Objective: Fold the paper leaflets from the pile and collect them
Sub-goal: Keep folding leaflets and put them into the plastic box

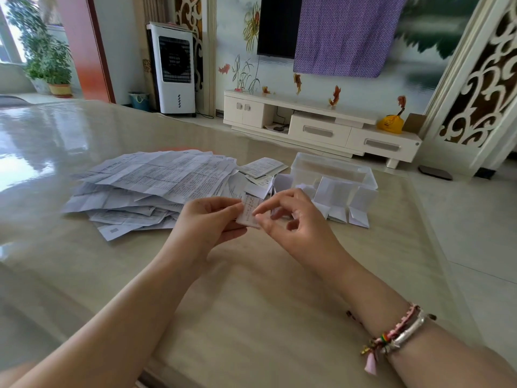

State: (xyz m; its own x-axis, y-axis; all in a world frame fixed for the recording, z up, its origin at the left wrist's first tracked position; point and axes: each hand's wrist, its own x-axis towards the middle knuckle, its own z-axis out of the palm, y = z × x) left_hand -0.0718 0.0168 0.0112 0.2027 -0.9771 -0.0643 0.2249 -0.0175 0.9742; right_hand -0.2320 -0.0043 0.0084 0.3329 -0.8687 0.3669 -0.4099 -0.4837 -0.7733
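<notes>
Both my hands are up over the table [251,289], left hand [208,219] and right hand [291,217] each pinching a small folded leaflet [249,211] between them. Unfolded leaflet pile [156,186] sits far left, clear plastic box [333,169] far right with folded ones [344,203] just beside it, bare tabletop nearer me.

pile [156,186] left, box [335,169] right, table [251,289] beneath

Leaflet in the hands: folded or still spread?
Folded: the leaflet is a small compact rectangle pinched between left hand and right hand.
</notes>
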